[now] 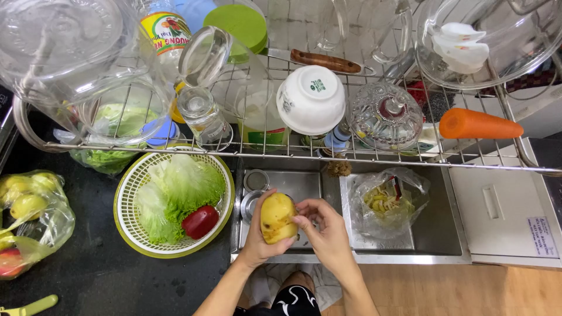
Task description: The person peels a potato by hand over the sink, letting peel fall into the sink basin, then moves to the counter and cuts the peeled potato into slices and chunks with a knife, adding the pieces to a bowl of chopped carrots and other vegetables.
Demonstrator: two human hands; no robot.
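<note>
A potato point(277, 217) is held over the sink point(439, 246) by the left hand point(260, 237), fingers wrapped around it. The right hand point(325, 228) is pressed against its side, fingers together. A bag point(389, 202) of peelings lies in the sink, just right of the potato.

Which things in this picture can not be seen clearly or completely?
Head view only:
- Right hand: whether it holds a tool; its fingers curl over the potato.
- Sink drain: hidden behind the potato and left hand.
- Peels in the plastic bag: blurred by plastic.
- Yellow handle: cut off by bottom edge.
</note>
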